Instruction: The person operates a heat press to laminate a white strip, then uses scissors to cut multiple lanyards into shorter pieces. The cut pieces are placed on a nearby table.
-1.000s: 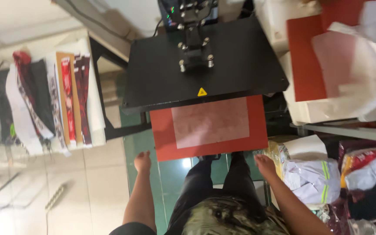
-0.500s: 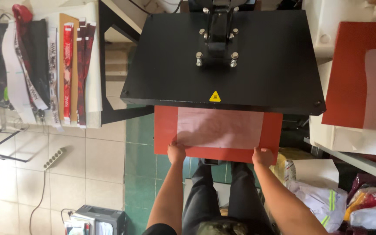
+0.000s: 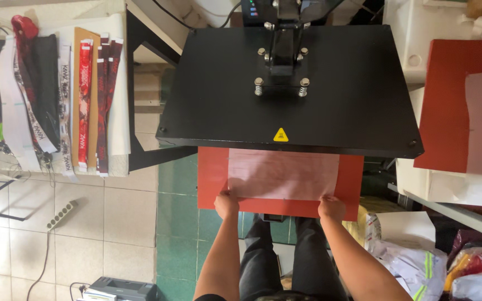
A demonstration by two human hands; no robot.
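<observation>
A red pad [image 3: 213,173] sticks out from under the black upper plate [image 3: 341,95] of a heat press. A translucent pinkish sheet [image 3: 283,175] lies on the pad. My left hand [image 3: 227,204] pinches the sheet's near left corner at the pad's front edge. My right hand [image 3: 331,207] pinches the near right corner. Both arms reach forward from below, over my dark trousers.
Several printed red, black and white straps [image 3: 85,106] lie on a white table at the left. A second red pad with a sheet [image 3: 453,111] rests on a white surface at the right. Bagged goods [image 3: 419,262] sit lower right; a power strip [image 3: 62,214] lies on the tiled floor.
My hands rose from beside my legs to the pad's front edge and took hold of the sheet's two near corners. The view has shifted closer to the press.
</observation>
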